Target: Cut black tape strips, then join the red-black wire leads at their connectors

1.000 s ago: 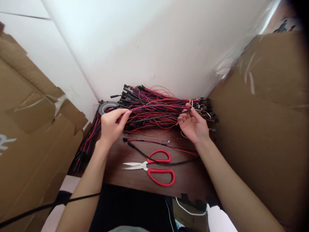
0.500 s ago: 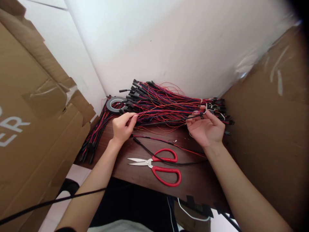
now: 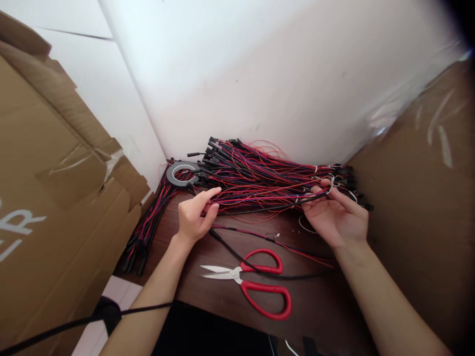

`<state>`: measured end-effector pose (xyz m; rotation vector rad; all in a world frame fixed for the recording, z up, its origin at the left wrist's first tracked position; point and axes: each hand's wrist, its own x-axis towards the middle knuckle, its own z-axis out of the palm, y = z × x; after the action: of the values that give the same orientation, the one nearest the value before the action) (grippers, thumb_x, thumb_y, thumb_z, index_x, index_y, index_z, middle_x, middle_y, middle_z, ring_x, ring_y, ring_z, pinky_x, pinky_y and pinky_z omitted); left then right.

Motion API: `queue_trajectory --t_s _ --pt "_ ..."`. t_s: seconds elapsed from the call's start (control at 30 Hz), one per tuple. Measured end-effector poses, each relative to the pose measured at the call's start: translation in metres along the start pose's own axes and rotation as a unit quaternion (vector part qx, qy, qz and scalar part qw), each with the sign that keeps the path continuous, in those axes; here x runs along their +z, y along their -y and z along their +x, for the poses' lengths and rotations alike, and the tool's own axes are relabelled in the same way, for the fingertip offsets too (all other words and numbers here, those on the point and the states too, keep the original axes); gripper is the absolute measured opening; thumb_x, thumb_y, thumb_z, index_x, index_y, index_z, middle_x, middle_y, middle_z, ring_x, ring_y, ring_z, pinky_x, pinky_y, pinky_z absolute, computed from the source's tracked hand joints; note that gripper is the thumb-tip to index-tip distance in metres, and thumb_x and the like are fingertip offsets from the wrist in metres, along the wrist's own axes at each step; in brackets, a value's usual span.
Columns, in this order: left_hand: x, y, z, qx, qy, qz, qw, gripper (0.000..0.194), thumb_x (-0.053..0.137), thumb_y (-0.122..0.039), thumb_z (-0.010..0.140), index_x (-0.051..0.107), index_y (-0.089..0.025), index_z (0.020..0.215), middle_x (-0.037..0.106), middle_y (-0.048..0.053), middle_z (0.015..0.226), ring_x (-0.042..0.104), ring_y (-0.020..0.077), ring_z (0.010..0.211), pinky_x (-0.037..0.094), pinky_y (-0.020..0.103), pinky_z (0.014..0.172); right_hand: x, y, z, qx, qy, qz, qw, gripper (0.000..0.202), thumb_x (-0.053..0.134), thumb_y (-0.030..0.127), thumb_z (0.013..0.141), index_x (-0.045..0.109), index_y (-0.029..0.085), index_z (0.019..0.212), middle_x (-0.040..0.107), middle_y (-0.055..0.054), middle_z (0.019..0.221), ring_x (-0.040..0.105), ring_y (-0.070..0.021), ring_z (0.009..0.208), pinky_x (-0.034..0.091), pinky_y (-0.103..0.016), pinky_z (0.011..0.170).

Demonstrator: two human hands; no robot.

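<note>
In the head view a large pile of red, blue and black wires with black connectors lies along the wall. My left hand is at the pile's front left, thumb and forefinger curled around strands of red and blue wire. My right hand, palm up, pinches a wire bundle near its white tie at the right end. Between the hands the strands run nearly straight. Red-handled scissors lie with blades slightly apart in front, a black cable across their handles.
A grey tape roll rests left of the pile, above another wire bundle. Cardboard stands at left and right. A loose red and black wire lies behind the scissors on the brown table.
The view has shifted, so the scene sits lower. My left thumb and forefinger have parted slightly. My right hand has moved a little right with the bundle's tied end.
</note>
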<state>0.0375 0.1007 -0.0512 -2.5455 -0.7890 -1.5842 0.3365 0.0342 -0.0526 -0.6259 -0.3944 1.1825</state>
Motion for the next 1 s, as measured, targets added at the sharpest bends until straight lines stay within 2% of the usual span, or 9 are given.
queue_trajectory --t_s 0.3,0.43,0.53,0.67,0.73,0.87,1.0 --pt "-0.006 -0.003 0.000 0.002 -0.004 0.014 1.000 0.033 0.048 -0.028 0.094 0.059 -0.015 0.122 0.057 -0.001 0.070 0.052 0.0094 0.053 0.040 0.021 0.054 -0.001 0.000 -0.003 -0.004 0.000 -0.037 0.999 0.021 0.076 0.025 0.064 0.070 0.023 0.085 0.065 0.001 0.074 0.064 -0.0123 0.067 0.060 -0.024 0.063" --pt "-0.008 -0.005 0.002 0.008 0.015 0.010 1.000 0.038 0.049 -0.036 0.092 0.057 -0.014 0.123 0.057 0.001 0.072 0.053 0.0109 0.054 0.041 0.022 0.052 -0.002 0.002 -0.002 -0.017 -0.057 -0.062 0.996 0.031 0.084 0.026 0.054 0.073 0.023 0.084 0.066 0.001 0.073 0.063 -0.0115 0.067 0.060 -0.022 0.063" --pt "-0.008 -0.006 0.003 0.013 0.031 0.024 0.999 0.040 0.057 -0.038 0.089 0.057 -0.014 0.121 0.059 0.001 0.072 0.053 0.0108 0.054 0.042 0.022 0.051 -0.002 0.004 -0.001 -0.068 -0.098 -0.118 0.986 0.033 0.086 0.027 0.051 0.076 0.022 0.083 0.069 0.000 0.079 0.062 -0.0115 0.067 0.059 -0.022 0.060" --pt "-0.008 -0.004 0.004 0.018 0.042 0.053 0.998 0.015 0.067 -0.023 0.086 0.066 -0.016 0.099 0.065 0.003 0.074 0.058 0.0115 0.061 0.045 0.023 0.057 -0.004 0.004 0.002 -0.156 -0.110 -0.224 0.956 0.025 0.086 0.030 0.058 0.077 0.022 0.080 0.070 -0.001 0.078 0.062 -0.0118 0.066 0.058 -0.023 0.058" --pt "-0.008 -0.002 0.004 0.008 0.043 0.046 0.998 0.005 0.067 -0.018 0.086 0.068 -0.016 0.091 0.066 0.004 0.075 0.058 0.0123 0.064 0.045 0.024 0.060 -0.006 0.003 0.003 -0.173 -0.114 -0.256 0.944 0.025 0.087 0.031 0.058 0.077 0.021 0.079 0.069 -0.001 0.077 0.061 -0.0107 0.065 0.057 -0.022 0.059" --pt "-0.008 0.001 0.006 -0.032 0.031 0.021 0.999 0.011 0.065 -0.012 0.087 0.070 -0.017 0.095 0.068 0.004 0.078 0.057 0.0135 0.070 0.046 0.027 0.064 -0.011 0.002 0.004 -0.131 -0.121 -0.269 0.947 0.031 0.091 0.034 0.050 0.077 0.021 0.073 0.068 0.000 0.080 0.061 -0.0095 0.065 0.058 -0.019 0.057" --pt "-0.008 0.004 0.007 -0.062 0.007 0.027 0.998 0.012 0.063 -0.013 0.089 0.071 -0.018 0.097 0.067 0.004 0.078 0.056 0.0137 0.072 0.046 0.027 0.066 -0.013 0.003 0.004 -0.087 -0.120 -0.258 0.955 0.036 0.094 0.035 0.042 0.076 0.021 0.070 0.066 0.001 0.071 0.059 -0.0084 0.058 0.054 -0.016 0.050"
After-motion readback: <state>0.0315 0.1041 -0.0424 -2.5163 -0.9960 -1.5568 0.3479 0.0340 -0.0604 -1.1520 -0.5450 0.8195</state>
